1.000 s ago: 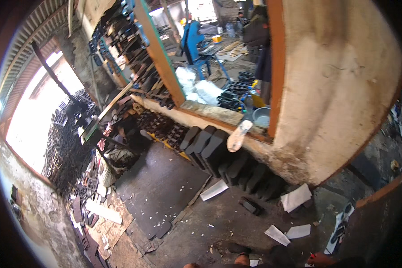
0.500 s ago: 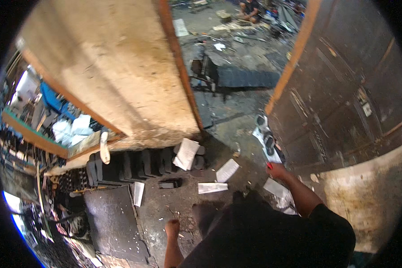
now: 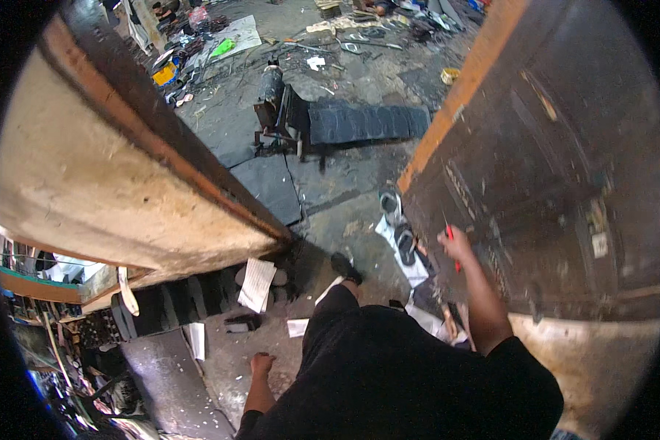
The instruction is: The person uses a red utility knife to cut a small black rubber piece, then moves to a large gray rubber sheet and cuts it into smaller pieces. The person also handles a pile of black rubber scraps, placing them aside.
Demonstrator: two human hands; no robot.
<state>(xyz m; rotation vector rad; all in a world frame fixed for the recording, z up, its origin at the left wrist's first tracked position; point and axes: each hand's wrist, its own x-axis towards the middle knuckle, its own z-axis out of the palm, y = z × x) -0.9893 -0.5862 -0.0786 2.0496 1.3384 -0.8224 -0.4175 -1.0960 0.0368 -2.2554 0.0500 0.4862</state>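
A dark, littered floor [image 3: 345,224] runs between a stained wall [image 3: 117,176] and a brown door [image 3: 543,191]. The right hand [image 3: 455,243] is wrapped around a red tool [image 3: 457,265], raised before the door, near 2 shoes [image 3: 405,243] on a white sheet [image 3: 413,272]. The left hand [image 3: 262,361] hangs low, half curled; I cannot tell whether it grips anything. Near it lie 1 black block [image 3: 242,323] and 1 white strip [image 3: 298,328]. Black slabs [image 3: 187,297] line the wall's base, 1 paper [image 3: 257,284] on them.

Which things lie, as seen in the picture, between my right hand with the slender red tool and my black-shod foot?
Between the right hand and the foot, the head view shows a long white sheet with dark, shoe-like things on it.
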